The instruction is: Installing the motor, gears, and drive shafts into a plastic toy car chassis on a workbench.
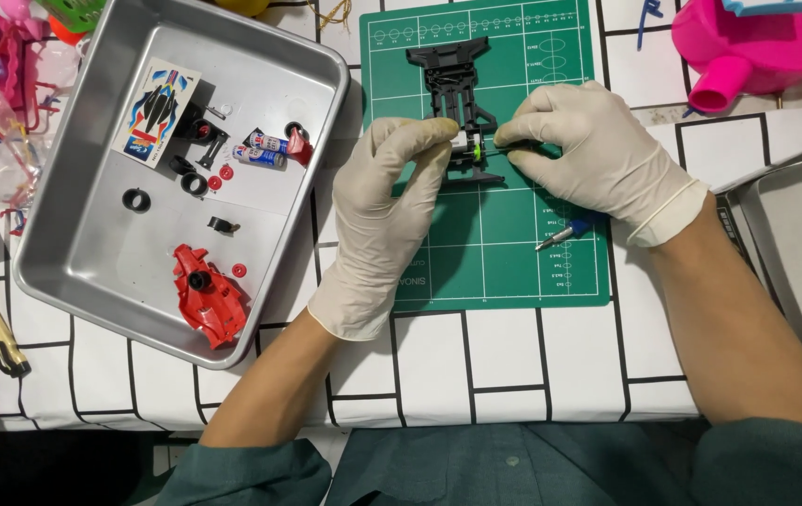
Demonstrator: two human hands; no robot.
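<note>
A metal tray (63, 272) is seen to the left of the green mat (513, 272). Within the tray, a sticker sheet (155, 111), black tyres (136, 200), small red wheels (226, 172), two batteries (265, 150) and a red car body (209, 295) are laid out, all well to the left of the mat.

The left hand (377, 220) is gloved in white and is brought in from below, the forearm angled up and to the right across the mat's left edge. Its fingers are curled and its thumb and fingertips are closed narrowly on the left side of the black chassis (452, 80), which lies on the upper middle of the mat.

The right hand (598, 155), also gloved, is laid over the mat's upper right part, with the forearm running down to the right off the mat. Its fingers are pinched on a thin tool (513, 147) that is pointed left into the chassis, just by a small green part (479, 150).

A small screwdriver (560, 232) is left lying on the mat's right side, below the right hand. A pink toy (757, 42) is seen beyond the mat's upper right corner.
</note>
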